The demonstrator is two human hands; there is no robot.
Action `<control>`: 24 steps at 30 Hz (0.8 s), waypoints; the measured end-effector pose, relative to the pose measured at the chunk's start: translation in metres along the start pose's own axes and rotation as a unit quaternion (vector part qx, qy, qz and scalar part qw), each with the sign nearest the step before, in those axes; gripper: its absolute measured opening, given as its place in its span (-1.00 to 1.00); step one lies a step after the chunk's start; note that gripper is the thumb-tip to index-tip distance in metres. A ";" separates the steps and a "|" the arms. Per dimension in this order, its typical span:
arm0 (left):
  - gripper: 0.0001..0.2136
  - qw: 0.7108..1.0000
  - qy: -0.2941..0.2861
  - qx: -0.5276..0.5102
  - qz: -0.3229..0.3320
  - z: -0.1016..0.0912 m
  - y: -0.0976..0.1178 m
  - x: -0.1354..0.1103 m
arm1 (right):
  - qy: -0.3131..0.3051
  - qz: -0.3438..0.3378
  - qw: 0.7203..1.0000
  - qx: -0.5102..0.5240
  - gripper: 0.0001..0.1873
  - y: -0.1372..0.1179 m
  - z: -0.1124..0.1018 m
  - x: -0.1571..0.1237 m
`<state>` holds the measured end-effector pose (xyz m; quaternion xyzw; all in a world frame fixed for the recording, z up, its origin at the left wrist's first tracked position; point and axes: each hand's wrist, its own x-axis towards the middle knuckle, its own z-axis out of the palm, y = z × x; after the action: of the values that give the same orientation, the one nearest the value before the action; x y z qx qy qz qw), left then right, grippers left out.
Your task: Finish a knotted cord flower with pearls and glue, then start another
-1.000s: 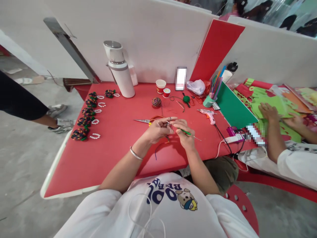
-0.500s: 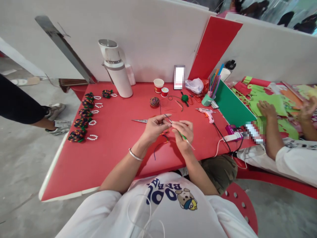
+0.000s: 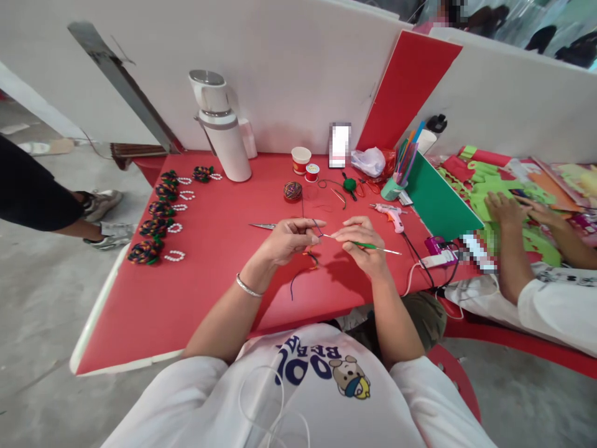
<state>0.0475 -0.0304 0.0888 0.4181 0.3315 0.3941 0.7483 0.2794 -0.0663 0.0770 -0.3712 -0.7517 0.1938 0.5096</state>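
Note:
Over the middle of the red table (image 3: 196, 292) my left hand (image 3: 285, 241) is closed in a pinch on a strand of multicoloured yarn (image 3: 303, 269) that hangs down to the table. My right hand (image 3: 364, 246) is closed on a thin crochet hook with a green grip (image 3: 373, 247), its metal tip pointing left toward my left fingers. The hook lies nearly level. A small ball of the same yarn (image 3: 292, 191) sits farther back, with a thread running from it to my hands. Scissors (image 3: 262, 226) lie just left of my left hand.
Several yarn flowers with bead loops (image 3: 158, 225) line the table's left edge. A white thermos (image 3: 224, 127), paper cup (image 3: 301, 160), thread spool (image 3: 312, 172), glue gun (image 3: 390, 215) and pen cup (image 3: 396, 180) stand behind. Another person's hands (image 3: 506, 208) work on green paper at right. Someone's legs stand at left.
My right hand has swung the hook from a downward tilt to nearly level and shifted slightly right. My left hand keeps its pinch on the yarn. The neighbour's hands moved over the paper.

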 end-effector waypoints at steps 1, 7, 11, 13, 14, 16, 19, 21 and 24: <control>-0.57 1.000 -0.009 0.005 0.000 0.001 -0.001 0.000 | -0.005 0.022 1.000 0.022 -0.78 0.002 -0.002 0.000; -0.48 0.998 0.022 0.010 0.063 0.017 -0.014 0.002 | 0.100 0.058 0.986 0.117 -0.74 0.005 0.037 -0.009; -0.41 0.987 0.095 -0.011 0.131 0.029 -0.027 0.004 | 0.201 0.037 0.976 -0.071 -0.80 -0.006 0.070 -0.020; -0.43 0.985 0.104 -0.031 0.133 0.033 -0.029 0.004 | 0.226 0.017 0.965 -0.130 -0.80 -0.008 0.078 -0.024; -0.43 0.986 0.100 -0.041 0.125 0.033 -0.029 0.004 | 0.230 0.007 0.963 -0.142 -0.79 -0.007 0.079 -0.024; -0.45 0.991 0.076 -0.050 0.099 0.031 -0.026 0.003 | 0.227 -0.008 0.964 -0.136 -0.75 -0.005 0.076 -0.023; -0.51 0.997 0.035 -0.030 0.056 0.024 -0.018 0.001 | 0.184 -0.031 0.979 -0.083 -0.73 -0.001 0.059 -0.014; -0.55 0.999 0.018 -0.007 0.033 0.017 -0.012 0.000 | 0.130 -0.045 0.990 -0.043 -0.78 0.000 0.041 -0.007; -0.59 1.000 0.010 0.016 0.004 0.009 -0.006 -0.001 | 0.053 -0.021 0.998 -0.006 -0.79 -0.001 0.011 0.003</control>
<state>0.0569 -0.0364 0.0871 0.4277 0.3437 0.3961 0.7362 0.2689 -0.0640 0.0750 -0.3684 -0.7325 0.1583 0.5501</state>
